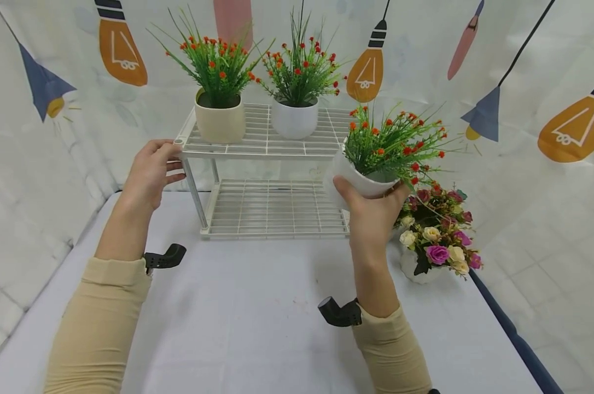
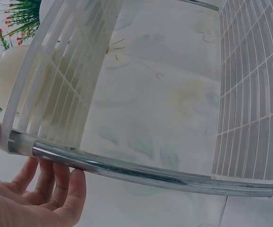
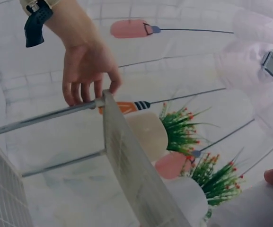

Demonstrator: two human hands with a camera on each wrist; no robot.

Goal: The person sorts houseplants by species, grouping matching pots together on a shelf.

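My left hand (image 1: 149, 169) grips the front left corner of a white two-tier wire shelf (image 1: 262, 156), thumb at the top rack's corner and fingers against the metal post (image 2: 127, 171). In my right hand (image 1: 373, 210) is a white flowerpot (image 1: 356, 180) with grassy leaves and small red-orange flowers, tilted to the right, at the top rack's right end. Its rim lies between thumb and fingers. Two more potted plants stand on the top rack: a cream flowerpot (image 1: 220, 123) at the left and a white flowerpot (image 1: 295, 119) in the middle.
A white pot of purple and cream roses (image 1: 437, 251) stands on the table right of the shelf. The shelf's lower rack (image 1: 277, 210) sits low over the white tablecloth (image 1: 257, 306). Behind hangs a white curtain printed with light bulbs and lamps.
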